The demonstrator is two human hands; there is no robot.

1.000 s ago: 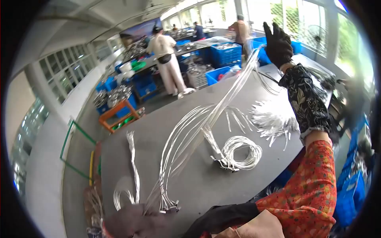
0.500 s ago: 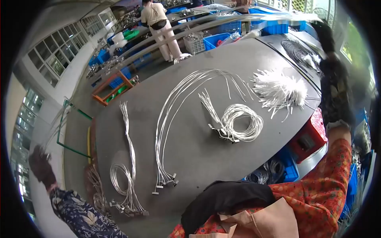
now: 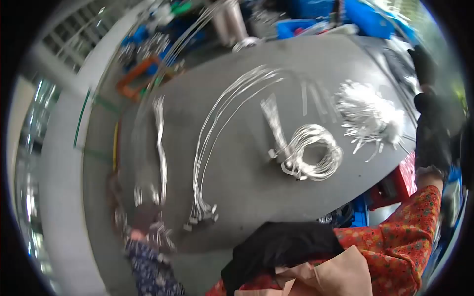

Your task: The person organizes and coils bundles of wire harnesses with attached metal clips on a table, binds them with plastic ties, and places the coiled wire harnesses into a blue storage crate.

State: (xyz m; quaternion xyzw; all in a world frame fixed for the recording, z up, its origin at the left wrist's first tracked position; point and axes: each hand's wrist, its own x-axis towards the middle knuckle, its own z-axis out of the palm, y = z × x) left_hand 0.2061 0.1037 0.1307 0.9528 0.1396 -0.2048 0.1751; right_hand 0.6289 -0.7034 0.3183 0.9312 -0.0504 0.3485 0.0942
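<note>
My left hand [image 3: 146, 217], in a dark glove and blurred, is closed on a loose run of thin white cables [image 3: 190, 30] at the table's left edge. The run arches up and over the far side towards my gloved right hand [image 3: 422, 64], which is closed on its other end at the upper right. Beside my left hand lies a bundle of white cables [image 3: 160, 133]; its connector end is partly covered. More cables with small connectors [image 3: 197, 167] curve across the middle. To their right sits a coiled cable bundle [image 3: 316, 153].
A pile of short white strands [image 3: 370, 116] lies on the right of the grey table [image 3: 247, 192]. Below the right edge are a red box [image 3: 392, 187] and a blue bin [image 3: 361, 212]. Beyond the far edge stand blue crates [image 3: 368, 18] and an orange rack [image 3: 133, 79].
My left hand has come in from the far left to the table's left edge, bringing its cable end along. My right hand stays at the upper right. The view has tilted down.
</note>
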